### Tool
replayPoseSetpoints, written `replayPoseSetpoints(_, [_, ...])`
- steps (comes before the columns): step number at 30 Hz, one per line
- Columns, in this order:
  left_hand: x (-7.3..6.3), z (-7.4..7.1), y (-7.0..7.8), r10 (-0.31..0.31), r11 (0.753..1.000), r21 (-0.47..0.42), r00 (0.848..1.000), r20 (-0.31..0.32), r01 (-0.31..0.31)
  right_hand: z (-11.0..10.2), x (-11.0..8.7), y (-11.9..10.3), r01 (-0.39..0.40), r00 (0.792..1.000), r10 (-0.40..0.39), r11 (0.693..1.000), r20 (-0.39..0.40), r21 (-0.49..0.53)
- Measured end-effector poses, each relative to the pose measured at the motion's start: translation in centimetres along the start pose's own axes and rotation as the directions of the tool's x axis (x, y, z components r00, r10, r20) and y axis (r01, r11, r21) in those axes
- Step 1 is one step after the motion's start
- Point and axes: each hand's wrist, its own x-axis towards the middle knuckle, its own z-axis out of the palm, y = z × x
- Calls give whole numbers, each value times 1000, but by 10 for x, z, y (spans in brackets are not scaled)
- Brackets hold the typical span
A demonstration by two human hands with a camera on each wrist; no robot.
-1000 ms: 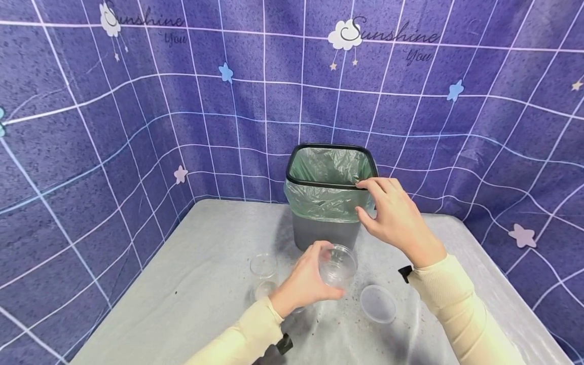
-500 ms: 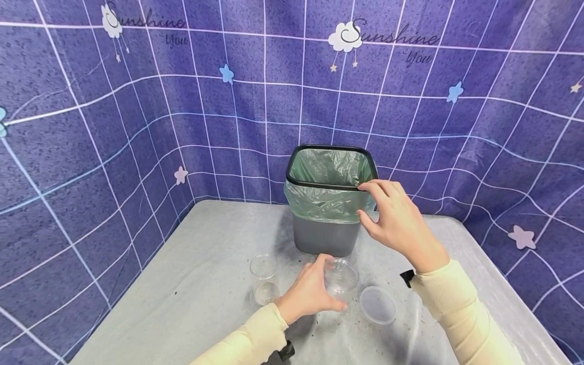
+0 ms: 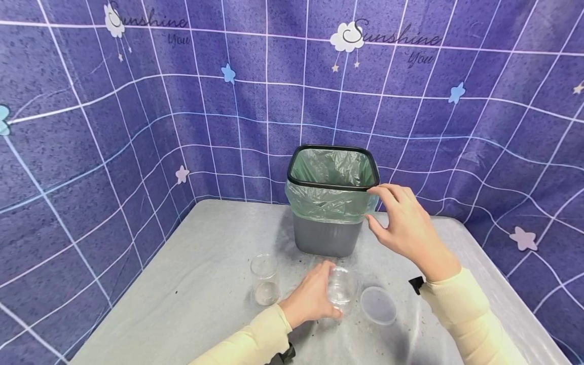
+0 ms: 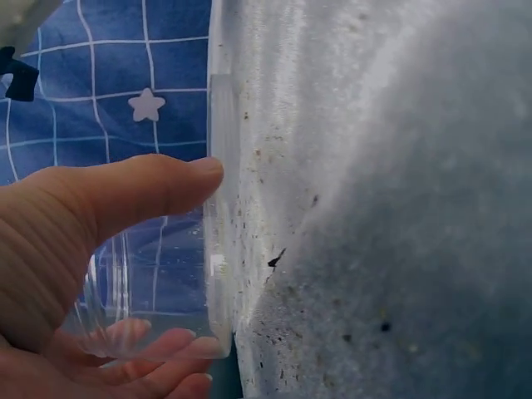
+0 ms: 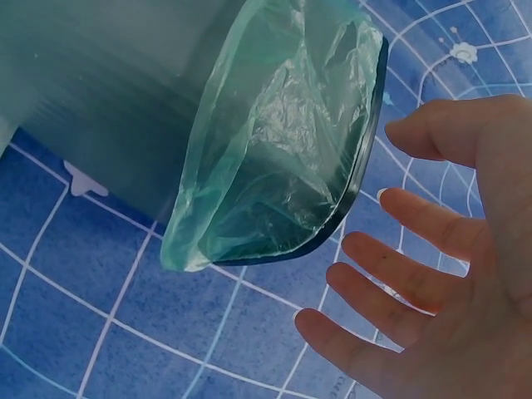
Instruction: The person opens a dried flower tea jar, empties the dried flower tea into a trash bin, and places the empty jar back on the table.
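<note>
A clear plastic container is at the table's front middle, gripped around its side by my left hand. In the left wrist view, the thumb lies across the near side of this container and the fingers are on its far side; its rim end is close to or on the table. My right hand is beside the right front corner of a grey bin lined with a green bag. Its fingers are spread and hold nothing in the right wrist view, apart from the bin's black rim.
A round translucent lid lies flat to the right of the container. Another clear container stands to the left. Dark crumbs dot the grey-covered table. A purple gridded curtain hangs behind and at both sides.
My left hand has lowered the clear container toward the table and moved slightly right, nearer the front. The right hand has drawn a little right, away from the bin's rim.
</note>
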Motion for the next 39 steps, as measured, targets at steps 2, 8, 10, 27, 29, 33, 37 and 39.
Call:
replayPoseSetpoints(2, [-1, 1, 0, -4, 1000, 1, 1000, 10, 4, -2, -3, 1, 1, 1000, -1, 1000, -4, -4])
replayPoseSetpoints(8, [-1, 2, -1, 8, 1000, 21, 1000, 16, -8, -6, -11, 6, 6, 1000, -6, 1000, -14, -12])
replayPoseSetpoints(10, [-2, 2, -1, 12, 1000, 24, 1000, 19, -13, -8, -14, 7, 4, 1000, -4, 1000, -16, -11])
replayPoseSetpoints(27, [-2, 0, -3, 4, 1000, 5, 998, 70, -4, -15, -29, 16, -9, 1000, 9, 999, 1, -37])
replayPoseSetpoints(29, [-3, -2, -2, -2, 1000, 19, 997, 76, 1, -15, -31, 16, -14, 1000, 14, 999, 5, -42])
replayPoseSetpoints(33, [-8, -8, 2, 8, 994, 104, 997, 71, -15, -13, -35, 16, -34, 999, 36, 998, 23, -57])
replayPoseSetpoints(37, [-11, -17, 6, 6, 983, 183, 996, 89, -22, -11, -39, 18, -53, 998, 56, 996, 41, -72])
replayPoseSetpoints(39, [-13, -22, 7, 5, 979, 202, 995, 103, -26, -10, -41, 19, -53, 997, 57, 996, 43, -75])
